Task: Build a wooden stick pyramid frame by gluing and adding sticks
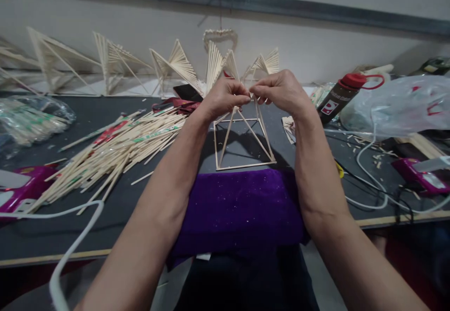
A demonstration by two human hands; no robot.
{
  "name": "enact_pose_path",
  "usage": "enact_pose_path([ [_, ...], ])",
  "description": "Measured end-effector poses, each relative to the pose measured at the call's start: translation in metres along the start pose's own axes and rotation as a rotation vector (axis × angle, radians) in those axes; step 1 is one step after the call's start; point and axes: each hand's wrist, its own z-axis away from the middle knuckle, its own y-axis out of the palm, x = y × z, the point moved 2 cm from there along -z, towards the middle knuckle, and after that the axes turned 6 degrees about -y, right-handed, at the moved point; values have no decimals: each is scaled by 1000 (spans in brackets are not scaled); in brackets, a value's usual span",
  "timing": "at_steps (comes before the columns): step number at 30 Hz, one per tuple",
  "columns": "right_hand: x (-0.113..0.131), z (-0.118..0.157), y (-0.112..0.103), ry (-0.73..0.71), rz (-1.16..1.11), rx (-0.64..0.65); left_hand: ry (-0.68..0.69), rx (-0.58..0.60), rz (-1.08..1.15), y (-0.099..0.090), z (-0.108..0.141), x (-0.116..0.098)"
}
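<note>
A frame of thin wooden sticks stands upright on the dark table, with a four-sided base and slanted sticks rising from its corners. Above its top, my left hand is closed, thumb and forefinger pinched together. My right hand pinches too, its fingertips almost meeting those of the left. The frame's upper ends run up to the fingers and are partly hidden by them. What lies in either pinch is too small to make out. A folded purple cloth lies just in front of the frame, dotted with pale specks.
Loose wooden sticks are heaped at left, near a bagged bundle. Several fan-shaped stick models line the wall. At right are a red-capped bottle, a plastic bag, a magenta device and a white cable.
</note>
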Motion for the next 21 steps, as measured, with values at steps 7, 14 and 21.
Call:
enact_pose_path([
  [7, -3, -2, 1, -10, 26, 21, -14, 29, -10, -4, 1, -2],
  [14, -2, -3, 3, -26, -65, -99, -26, 60, -21, -4, 4, -6],
  [21, -1, 0, -17, -98, -265, -353, -112, 34, -152, -7, 4, -7],
])
